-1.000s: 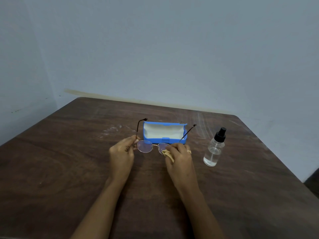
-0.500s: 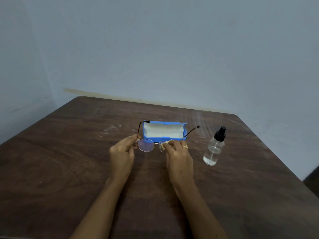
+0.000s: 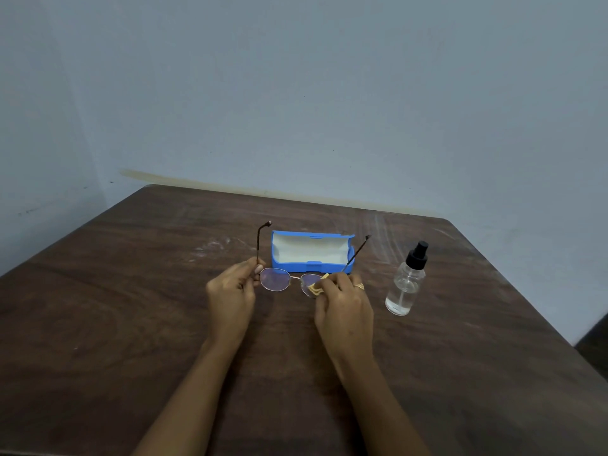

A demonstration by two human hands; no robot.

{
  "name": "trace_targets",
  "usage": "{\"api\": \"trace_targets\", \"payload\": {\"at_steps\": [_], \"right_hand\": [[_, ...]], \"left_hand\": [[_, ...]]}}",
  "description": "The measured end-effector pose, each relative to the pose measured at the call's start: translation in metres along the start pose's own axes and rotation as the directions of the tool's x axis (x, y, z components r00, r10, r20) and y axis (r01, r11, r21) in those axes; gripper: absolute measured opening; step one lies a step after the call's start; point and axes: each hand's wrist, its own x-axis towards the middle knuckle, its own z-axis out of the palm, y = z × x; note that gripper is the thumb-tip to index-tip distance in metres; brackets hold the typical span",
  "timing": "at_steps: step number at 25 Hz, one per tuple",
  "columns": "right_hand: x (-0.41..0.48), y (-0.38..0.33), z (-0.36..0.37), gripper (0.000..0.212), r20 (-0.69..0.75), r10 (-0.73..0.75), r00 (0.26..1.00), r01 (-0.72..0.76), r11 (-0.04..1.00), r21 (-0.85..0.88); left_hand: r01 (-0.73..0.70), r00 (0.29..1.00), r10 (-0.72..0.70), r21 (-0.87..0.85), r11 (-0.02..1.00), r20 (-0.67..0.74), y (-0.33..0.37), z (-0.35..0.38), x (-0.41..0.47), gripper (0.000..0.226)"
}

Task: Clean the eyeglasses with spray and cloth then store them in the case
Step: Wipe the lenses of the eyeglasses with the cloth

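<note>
Thin-framed eyeglasses [image 3: 275,280] with their temples unfolded are held just above the table, in front of the case. My left hand [image 3: 231,296] pinches the frame at its left hinge. My right hand [image 3: 342,304] pinches a small yellow cloth [image 3: 316,288] against the right lens, which the cloth and fingers partly cover. Just behind the glasses lies the blue case [image 3: 312,253], its lid open and its pale lining showing. A clear spray bottle [image 3: 407,281] with a black nozzle stands upright to the right of my right hand.
Everything rests on a dark wooden table [image 3: 131,324] with pale scuff marks near its far side. A blue-grey wall runs close behind the table's far edge and along the left. The table's right edge drops off beyond the bottle.
The cloth, tucked under my right fingers half a second ago, shows again on the right lens. The glasses dipped slightly and their temples shifted. Case and bottle stayed put.
</note>
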Motion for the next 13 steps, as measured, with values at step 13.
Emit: {"api": "trace_targets", "payload": {"at_steps": [13], "right_hand": [[0.0041,0.0100,-0.0059,0.030,0.134,0.527,0.840,-0.421,0.475,0.772]], "left_hand": [[0.048,0.999,-0.048,-0.046,0.998,-0.004,0.0017,-0.0018,-0.0001,0.026]]}}
